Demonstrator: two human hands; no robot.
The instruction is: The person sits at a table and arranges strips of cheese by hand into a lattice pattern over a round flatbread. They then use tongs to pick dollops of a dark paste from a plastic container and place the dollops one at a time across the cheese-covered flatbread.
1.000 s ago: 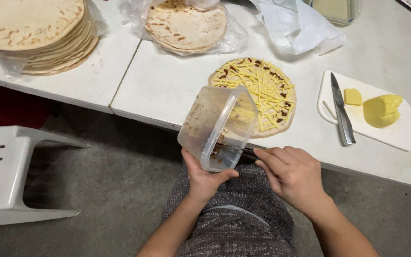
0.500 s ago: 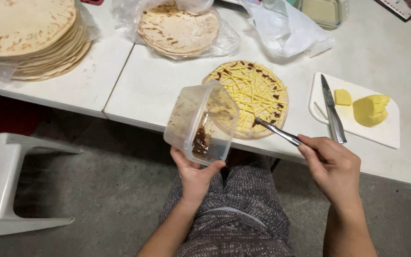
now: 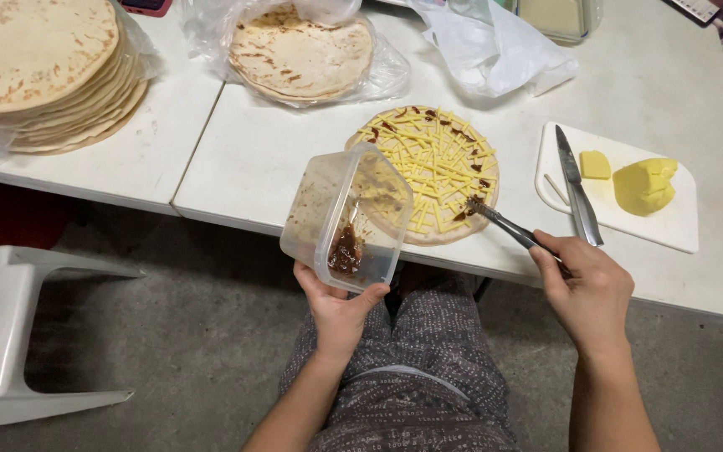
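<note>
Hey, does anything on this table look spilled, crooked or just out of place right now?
Nothing spilled. The one oddity: the topped flatbread lies at the table's near edge, its rim slightly overhanging. The clear container is tilted steeply in the left hand, brown filling pooled low.

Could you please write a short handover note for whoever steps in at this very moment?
Left hand: holds the clear plastic container tilted below the table edge; a little dark brown filling sits in its lower corner.
Right hand: grips a fork, tines on the near right edge of the flatbread.
Flatbread lies on the white table, covered with yellow cheese strips and several dark bits along the far and right rim.
Done: cheese spread, some filling placed.
Left: the near left part has no dark bits; filling remains in the container.
</note>
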